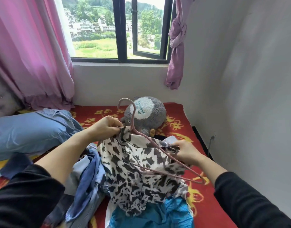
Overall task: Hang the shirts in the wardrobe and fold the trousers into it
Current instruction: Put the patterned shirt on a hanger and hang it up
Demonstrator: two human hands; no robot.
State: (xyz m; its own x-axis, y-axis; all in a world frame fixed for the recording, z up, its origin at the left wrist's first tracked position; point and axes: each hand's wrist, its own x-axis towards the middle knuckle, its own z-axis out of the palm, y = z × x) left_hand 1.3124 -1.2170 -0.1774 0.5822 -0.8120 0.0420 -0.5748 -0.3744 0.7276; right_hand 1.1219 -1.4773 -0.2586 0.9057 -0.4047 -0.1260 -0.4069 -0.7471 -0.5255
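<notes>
Step in hand: dressing a hanger. Shirts part of the task, hanging not yet reached.

- White shirt with brown blotched print [138, 170] held up over the bed at frame centre, its tail trailing toward 6 o'clock onto the clothes heap.
- Thin pink hanger [132, 116] lies partly under the collar, hook standing up at 12 o'clock of the shirt. One arm and the lower bar show bare toward 4 o'clock, so that shoulder is not seated.
- Left hand [107, 127], at 11 o'clock of the shirt, pinches the collar fabric beside the hanger's neck.
- Right hand [186, 153], at 3 o'clock, has its fingers curled on the shirt's edge close to the bare arm. Whether it also holds the wire, I cannot tell.

Next move, as I judge it: draw the loose shoulder over the bare arm, square the collar, then lift by the hook. The wardrobe is not in view.

Around:
- Grey plush toy [146, 112] just behind the hook at 12.
- Blue pillow [26, 129] and pale denim jeans [59, 116] at 9 to 10.
- Crumpled blue garments [88, 175] at 7.
- Turquoise cloth [151, 214] at 6, under the shirt's hem.
- Red blanket with yellow flowers [199, 208] beneath everything.

In the way: the trailing hem could drag heap pieces along when lifted.
</notes>
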